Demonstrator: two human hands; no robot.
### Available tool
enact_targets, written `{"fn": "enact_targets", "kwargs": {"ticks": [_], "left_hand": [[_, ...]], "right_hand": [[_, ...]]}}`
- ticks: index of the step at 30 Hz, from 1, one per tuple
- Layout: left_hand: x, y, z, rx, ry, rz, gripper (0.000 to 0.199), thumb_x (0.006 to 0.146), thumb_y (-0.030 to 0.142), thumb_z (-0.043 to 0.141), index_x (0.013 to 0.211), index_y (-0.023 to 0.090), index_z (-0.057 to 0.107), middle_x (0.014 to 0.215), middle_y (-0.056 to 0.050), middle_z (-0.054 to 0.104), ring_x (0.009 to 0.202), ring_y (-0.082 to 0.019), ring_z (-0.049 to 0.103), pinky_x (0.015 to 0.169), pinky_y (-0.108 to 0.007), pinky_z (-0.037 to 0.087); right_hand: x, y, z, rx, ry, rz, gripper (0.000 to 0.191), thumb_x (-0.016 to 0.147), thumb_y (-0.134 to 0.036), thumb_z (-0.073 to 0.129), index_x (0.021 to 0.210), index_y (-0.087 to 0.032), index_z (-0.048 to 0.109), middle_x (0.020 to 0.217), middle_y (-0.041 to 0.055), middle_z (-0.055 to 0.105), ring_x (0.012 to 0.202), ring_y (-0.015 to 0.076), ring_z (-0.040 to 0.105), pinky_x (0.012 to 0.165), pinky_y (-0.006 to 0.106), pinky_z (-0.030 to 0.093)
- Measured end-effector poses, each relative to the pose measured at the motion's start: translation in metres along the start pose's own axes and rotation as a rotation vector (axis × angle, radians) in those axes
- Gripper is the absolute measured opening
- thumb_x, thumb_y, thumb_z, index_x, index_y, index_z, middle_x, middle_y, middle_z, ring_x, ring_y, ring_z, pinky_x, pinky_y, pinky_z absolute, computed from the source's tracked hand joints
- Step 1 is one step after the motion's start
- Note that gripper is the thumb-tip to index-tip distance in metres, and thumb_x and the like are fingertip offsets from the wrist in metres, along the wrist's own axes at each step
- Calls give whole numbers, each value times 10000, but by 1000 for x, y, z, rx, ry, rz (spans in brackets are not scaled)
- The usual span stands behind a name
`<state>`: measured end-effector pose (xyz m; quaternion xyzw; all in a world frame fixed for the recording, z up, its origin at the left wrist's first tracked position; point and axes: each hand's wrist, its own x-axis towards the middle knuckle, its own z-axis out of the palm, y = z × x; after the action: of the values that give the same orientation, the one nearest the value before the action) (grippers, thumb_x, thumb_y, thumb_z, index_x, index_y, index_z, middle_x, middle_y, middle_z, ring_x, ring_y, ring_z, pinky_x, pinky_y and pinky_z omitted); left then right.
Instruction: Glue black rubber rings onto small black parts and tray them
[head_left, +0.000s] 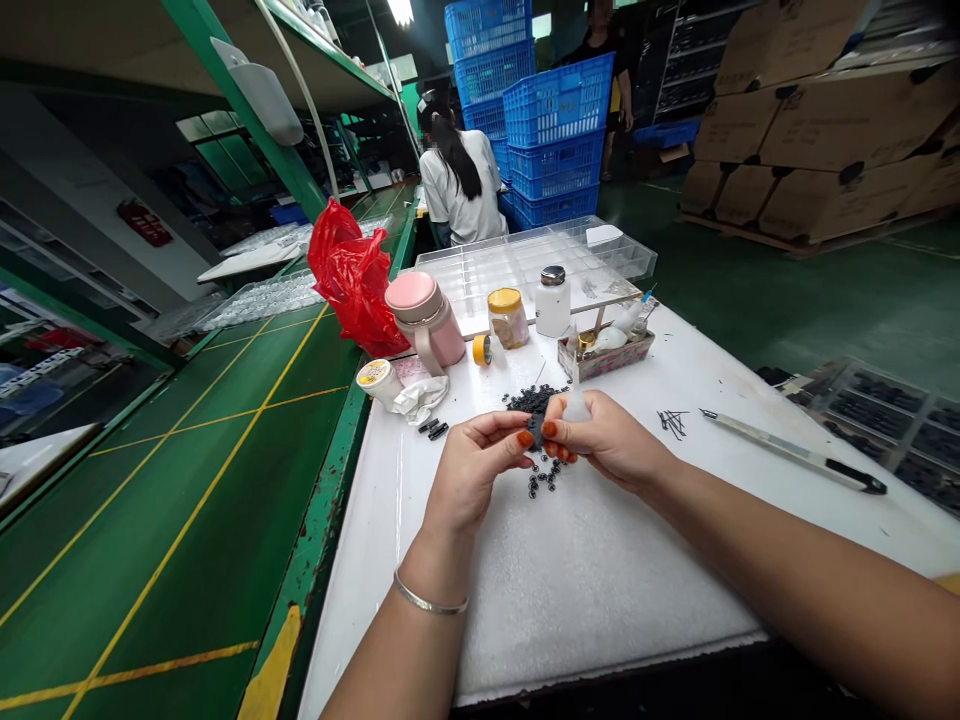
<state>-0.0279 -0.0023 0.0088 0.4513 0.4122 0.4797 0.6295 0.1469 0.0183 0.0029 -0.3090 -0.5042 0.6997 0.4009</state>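
Left hand (476,470) and right hand (607,440) meet above a foam pad (600,590) on the counter (750,400), with a heap of small moulded parts (532,400) just behind them. To the right lie loose pins (673,423), then a craft knife (795,450); to the left, a crumpled tissue (420,398). Farther behind stand a tumbler (425,320), a jar (508,318), a pump bottle (553,300) and a compartment tray (517,265).

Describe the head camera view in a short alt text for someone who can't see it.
The left hand and right hand pinch a small dark piece above scattered small black parts on a white padded workbench. Beyond them stand a pink tumbler, a gold-lidded jar and a white bottle, with a red plastic bag to the left.
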Motion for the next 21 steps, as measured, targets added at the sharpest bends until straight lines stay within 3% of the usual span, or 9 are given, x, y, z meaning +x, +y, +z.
{"fn": "enact_targets", "kwargs": {"ticks": [4,12,17,21], "left_hand": [[1,-1,-1,18,20,0,314,612,241,861,872,120,734,761,-74,692,666,-117,622,584,-173,503],[0,0,-2,130,29,119,339,645,240,847,939,132,718,784,-61,692,713,-122,642,647,-182,531],[-3,2,1,200,43,214,484,674,224,821,1114,155,632,800,-62,700,713,-177,680,680,-260,575],[-5,2,2,318,95,265,576,698,194,791,1227,184,565,809,-52,702,705,-173,686,634,-224,570]], "right_hand": [[-1,-3,2,-149,50,-95,369,685,-432,798,681,-132,582,608,17,618,544,94,502,527,224,386],[-6,-4,5,-382,180,-257,206,740,-309,750,676,-131,669,624,27,644,581,110,541,539,218,406],[-4,-4,3,-265,90,-119,276,716,-374,765,657,-134,641,612,34,641,557,111,532,519,222,393],[-1,-5,1,-249,62,-58,265,701,-366,770,676,-129,654,604,25,624,546,103,512,508,220,371]]}}
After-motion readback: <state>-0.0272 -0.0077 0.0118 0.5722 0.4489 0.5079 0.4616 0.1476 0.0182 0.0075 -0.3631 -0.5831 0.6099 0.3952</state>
